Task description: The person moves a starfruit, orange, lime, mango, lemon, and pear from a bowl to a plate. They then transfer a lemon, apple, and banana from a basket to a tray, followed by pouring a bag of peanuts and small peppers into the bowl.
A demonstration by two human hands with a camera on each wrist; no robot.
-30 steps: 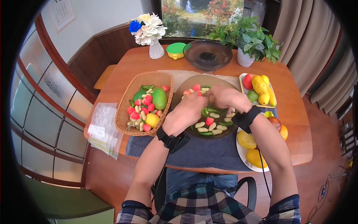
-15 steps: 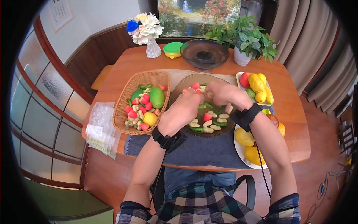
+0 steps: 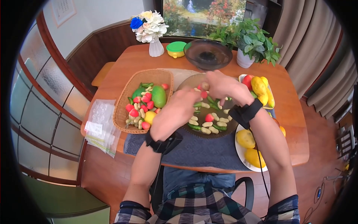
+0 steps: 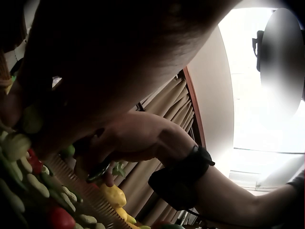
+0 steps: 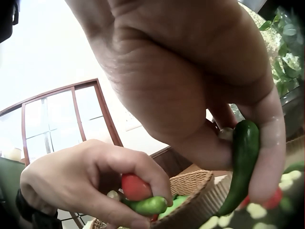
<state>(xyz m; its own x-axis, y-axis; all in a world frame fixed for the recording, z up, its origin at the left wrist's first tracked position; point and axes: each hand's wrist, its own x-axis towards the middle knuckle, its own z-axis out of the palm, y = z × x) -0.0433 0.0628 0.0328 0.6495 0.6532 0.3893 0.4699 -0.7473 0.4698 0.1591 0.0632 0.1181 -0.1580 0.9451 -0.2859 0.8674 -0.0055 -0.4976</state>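
Observation:
My left hand (image 3: 175, 112) is over the left side of the brown glass bowl (image 3: 188, 81). In the right wrist view, its curled fingers hold a small red fruit (image 5: 136, 187) and a light green pepper (image 5: 147, 205), with a pale bit beside them. Over the bowl's right side, my right hand (image 3: 226, 86) grips a dark green chili pepper (image 5: 244, 157) between its fingers; a small pale piece (image 5: 226, 134) shows near the thumb. Peanuts (image 3: 206, 130), green chilies (image 3: 220, 128) and red fruits (image 3: 209, 117) lie in the bowl.
Left of the bowl is a wicker basket (image 3: 125, 93) with a mango (image 3: 159, 97), a lemon, peanuts and red fruits. Plastic bags (image 3: 100, 127) lie at the left edge. Fruit plates (image 3: 242, 155) stand to the right. Behind are a dark glass bowl (image 3: 190, 59), a green-lidded tub (image 3: 176, 48) and vases.
My left hand has drawn leftward and slightly toward me, so the gap between the hands has widened. My right hand stays over the bowl, a little farther from me.

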